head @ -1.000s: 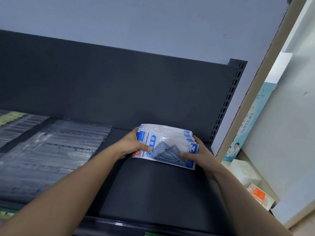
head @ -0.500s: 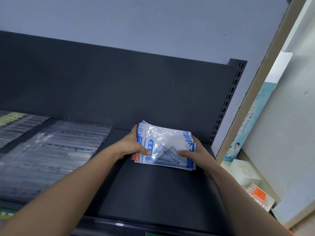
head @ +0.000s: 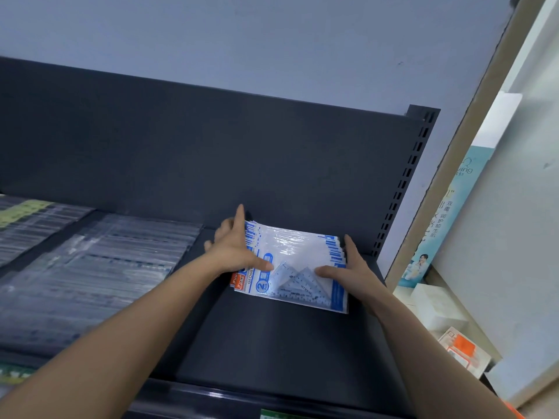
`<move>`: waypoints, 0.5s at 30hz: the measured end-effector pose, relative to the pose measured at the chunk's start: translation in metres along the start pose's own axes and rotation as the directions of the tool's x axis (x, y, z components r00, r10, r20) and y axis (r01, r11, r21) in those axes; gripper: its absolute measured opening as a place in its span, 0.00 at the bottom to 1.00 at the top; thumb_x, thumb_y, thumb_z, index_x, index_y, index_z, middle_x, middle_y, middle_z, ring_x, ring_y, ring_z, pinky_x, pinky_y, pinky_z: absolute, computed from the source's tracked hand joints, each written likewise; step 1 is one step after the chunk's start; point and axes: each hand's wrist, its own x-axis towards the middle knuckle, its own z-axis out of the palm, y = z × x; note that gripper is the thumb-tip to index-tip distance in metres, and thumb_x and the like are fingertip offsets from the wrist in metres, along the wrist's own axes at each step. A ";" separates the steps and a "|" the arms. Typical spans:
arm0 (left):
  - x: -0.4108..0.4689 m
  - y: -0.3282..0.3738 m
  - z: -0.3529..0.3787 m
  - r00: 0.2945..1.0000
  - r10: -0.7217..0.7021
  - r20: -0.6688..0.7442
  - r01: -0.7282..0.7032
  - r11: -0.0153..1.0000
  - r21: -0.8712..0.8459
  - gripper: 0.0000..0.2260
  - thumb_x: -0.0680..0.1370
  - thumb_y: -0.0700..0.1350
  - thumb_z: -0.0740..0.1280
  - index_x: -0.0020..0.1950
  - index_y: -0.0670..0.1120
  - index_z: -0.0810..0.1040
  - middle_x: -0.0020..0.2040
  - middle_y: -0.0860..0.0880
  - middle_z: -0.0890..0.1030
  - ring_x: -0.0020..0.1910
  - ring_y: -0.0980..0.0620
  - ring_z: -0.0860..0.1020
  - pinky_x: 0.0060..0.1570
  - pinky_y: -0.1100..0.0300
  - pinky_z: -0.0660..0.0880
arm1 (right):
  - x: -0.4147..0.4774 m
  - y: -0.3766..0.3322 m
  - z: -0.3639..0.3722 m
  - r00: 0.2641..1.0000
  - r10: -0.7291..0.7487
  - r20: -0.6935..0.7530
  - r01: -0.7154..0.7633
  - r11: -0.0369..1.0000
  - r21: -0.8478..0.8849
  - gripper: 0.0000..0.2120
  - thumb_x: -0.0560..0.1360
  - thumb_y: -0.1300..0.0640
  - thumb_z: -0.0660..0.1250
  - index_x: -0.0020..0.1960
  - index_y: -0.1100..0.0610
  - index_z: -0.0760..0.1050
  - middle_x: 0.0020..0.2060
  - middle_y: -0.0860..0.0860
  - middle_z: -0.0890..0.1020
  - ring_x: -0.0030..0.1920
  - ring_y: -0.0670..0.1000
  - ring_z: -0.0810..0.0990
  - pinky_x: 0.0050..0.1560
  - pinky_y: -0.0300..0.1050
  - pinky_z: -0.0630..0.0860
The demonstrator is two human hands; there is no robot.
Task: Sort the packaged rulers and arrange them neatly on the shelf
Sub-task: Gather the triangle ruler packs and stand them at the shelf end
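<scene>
Blue-and-white ruler packs lay stacked near the back right corner of the shelf, left hand and right hand pressed open-fingered against opposite sides, apparently squaring its edges.

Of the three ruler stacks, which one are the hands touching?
The blue-and-white stack at right, between left hand and right hand; the middle stack and far-left stack are clear-wrapped and untouched.

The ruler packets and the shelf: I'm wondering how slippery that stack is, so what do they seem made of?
Ruler packets: glossy clear plastic film over white-and-blue print, shown by crinkled glare on top. Shelf: probably painted metal, dark grey, matte with a faint sheen; its punched upright suggests steel.
</scene>
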 end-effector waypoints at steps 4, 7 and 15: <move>0.001 0.017 0.007 0.938 0.347 -0.015 -0.316 0.871 0.375 0.44 0.73 0.68 0.63 0.79 0.53 0.43 0.80 0.53 0.42 0.77 0.55 0.40 0.74 0.43 0.40 | -0.002 -0.014 0.008 0.964 -0.240 -0.110 0.183 0.908 -0.378 0.34 0.79 0.42 0.59 0.79 0.48 0.48 0.79 0.47 0.48 0.78 0.50 0.46 0.75 0.57 0.46; 0.006 0.015 0.016 0.934 0.303 0.191 -0.358 0.787 0.502 0.38 0.76 0.70 0.50 0.79 0.50 0.43 0.79 0.52 0.42 0.77 0.56 0.39 0.73 0.42 0.36 | 0.000 -0.017 0.016 0.959 -0.281 -0.031 0.224 0.823 -0.522 0.28 0.81 0.41 0.49 0.79 0.48 0.50 0.79 0.49 0.47 0.78 0.48 0.43 0.75 0.54 0.43; 0.000 0.005 0.020 0.914 0.241 0.326 -0.373 0.816 0.442 0.39 0.75 0.71 0.51 0.79 0.53 0.43 0.80 0.52 0.42 0.77 0.56 0.40 0.74 0.44 0.35 | -0.005 -0.014 0.020 0.971 -0.241 -0.009 0.191 0.792 -0.579 0.28 0.81 0.39 0.46 0.77 0.49 0.57 0.77 0.52 0.58 0.76 0.53 0.55 0.74 0.53 0.52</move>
